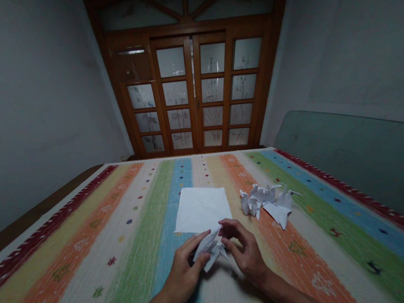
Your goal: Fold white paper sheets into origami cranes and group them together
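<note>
Pinching folded paper [210, 251] between left hand [183, 272] and right hand [244, 252], both grasping it, lower centre; flat sheet [202, 207] just above, equally near both.

A worktop is covered by a striped cloth [88, 248] in orange, green, blue and cream, edged in dark red. A flat white sheet [202, 207] is laid on its blue and cream stripes, with a heap of crumpled white paper [269, 201] just to its right. Behind, a wooden door [196, 87] with frosted panes is set between grey walls [21, 96]; a greenish glass pane [357, 160] is propped at the right.
</note>
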Available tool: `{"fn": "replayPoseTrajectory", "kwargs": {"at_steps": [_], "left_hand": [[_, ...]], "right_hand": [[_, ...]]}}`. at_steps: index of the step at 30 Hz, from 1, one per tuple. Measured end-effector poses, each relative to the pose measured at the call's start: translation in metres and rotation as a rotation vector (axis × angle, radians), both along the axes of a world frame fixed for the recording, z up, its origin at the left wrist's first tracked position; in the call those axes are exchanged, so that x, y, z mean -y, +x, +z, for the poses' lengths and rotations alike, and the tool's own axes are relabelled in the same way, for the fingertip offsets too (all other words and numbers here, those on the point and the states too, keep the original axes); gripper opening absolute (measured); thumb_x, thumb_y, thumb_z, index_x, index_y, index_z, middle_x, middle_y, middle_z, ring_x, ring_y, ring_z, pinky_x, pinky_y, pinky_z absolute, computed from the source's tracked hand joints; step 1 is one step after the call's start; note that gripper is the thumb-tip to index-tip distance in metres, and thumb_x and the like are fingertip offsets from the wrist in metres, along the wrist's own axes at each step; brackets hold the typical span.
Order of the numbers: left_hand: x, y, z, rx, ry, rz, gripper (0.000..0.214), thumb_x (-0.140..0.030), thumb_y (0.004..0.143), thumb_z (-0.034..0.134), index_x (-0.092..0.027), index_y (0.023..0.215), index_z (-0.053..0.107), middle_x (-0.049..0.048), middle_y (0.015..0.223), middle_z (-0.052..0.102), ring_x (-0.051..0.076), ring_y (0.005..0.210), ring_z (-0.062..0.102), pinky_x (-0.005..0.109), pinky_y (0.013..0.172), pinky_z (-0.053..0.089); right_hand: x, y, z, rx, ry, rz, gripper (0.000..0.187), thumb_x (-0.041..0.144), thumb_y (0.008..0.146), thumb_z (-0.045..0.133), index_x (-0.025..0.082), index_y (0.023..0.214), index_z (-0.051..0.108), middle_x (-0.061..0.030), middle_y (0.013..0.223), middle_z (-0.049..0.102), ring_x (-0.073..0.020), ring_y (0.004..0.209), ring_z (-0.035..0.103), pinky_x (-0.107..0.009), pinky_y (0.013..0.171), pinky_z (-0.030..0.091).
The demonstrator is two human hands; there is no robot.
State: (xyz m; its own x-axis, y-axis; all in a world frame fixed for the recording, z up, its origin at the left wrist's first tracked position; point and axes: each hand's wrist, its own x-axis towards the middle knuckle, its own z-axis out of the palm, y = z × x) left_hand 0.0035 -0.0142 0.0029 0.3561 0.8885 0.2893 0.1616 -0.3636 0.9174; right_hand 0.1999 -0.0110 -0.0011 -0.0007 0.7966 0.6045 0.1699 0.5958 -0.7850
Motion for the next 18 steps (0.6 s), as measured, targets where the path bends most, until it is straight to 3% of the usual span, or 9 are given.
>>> {"fn": "replayPoseTrajectory", "kwargs": {"at_steps": [5,8,11,14,18], "left_hand": [[0.000,-0.002,-0.002,0.002,-0.038,-0.087,0.050,-0.044,0.094,0.063,-0.026,0.140,0.059,0.0112,0.143,0.060,0.031,0.129,0.056,0.048,0.112,0.041],[0.001,-0.002,-0.004,0.073,-0.179,-0.150,0.056,-0.050,0.094,0.060,-0.026,0.144,0.055,0.0138,0.135,0.065,0.026,0.094,0.071,0.041,0.082,0.059],[0.001,0.000,-0.006,0.144,-0.336,-0.209,0.063,-0.054,0.093,0.059,-0.026,0.148,0.048,0.0121,0.117,0.069,0.014,0.056,0.064,0.028,0.052,0.055],[0.001,0.001,-0.006,0.185,-0.354,-0.175,0.060,-0.054,0.089,0.065,-0.026,0.141,0.054,0.0066,0.105,0.066,0.008,0.050,0.055,0.020,0.044,0.047],[-0.001,0.003,-0.005,0.237,-0.286,-0.149,0.041,-0.050,0.087,0.070,-0.022,0.115,0.061,0.0001,0.091,0.058,0.007,0.054,0.051,0.016,0.044,0.042]], "right_hand": [[-0.004,0.006,0.004,0.087,0.078,0.015,0.011,0.017,0.086,0.063,0.019,0.091,0.072,-0.0045,0.081,0.072,-0.0188,0.074,0.068,-0.028,0.068,0.054],[-0.004,0.008,0.007,0.109,0.084,0.035,0.009,0.018,0.086,0.062,0.018,0.082,0.071,-0.0043,0.076,0.072,-0.0187,0.071,0.068,-0.027,0.067,0.052],[-0.004,0.008,0.010,0.127,0.063,0.052,0.011,0.019,0.085,0.061,0.018,0.077,0.069,-0.0037,0.072,0.070,-0.0179,0.067,0.066,-0.027,0.064,0.051],[-0.004,0.010,0.011,0.134,0.040,0.083,0.014,0.020,0.085,0.060,0.018,0.075,0.069,-0.0042,0.071,0.070,-0.0182,0.067,0.065,-0.027,0.064,0.050],[-0.005,0.011,0.010,0.133,-0.031,0.113,0.016,0.022,0.085,0.060,0.017,0.072,0.069,-0.0043,0.068,0.069,-0.0180,0.064,0.064,-0.027,0.061,0.049]]}}
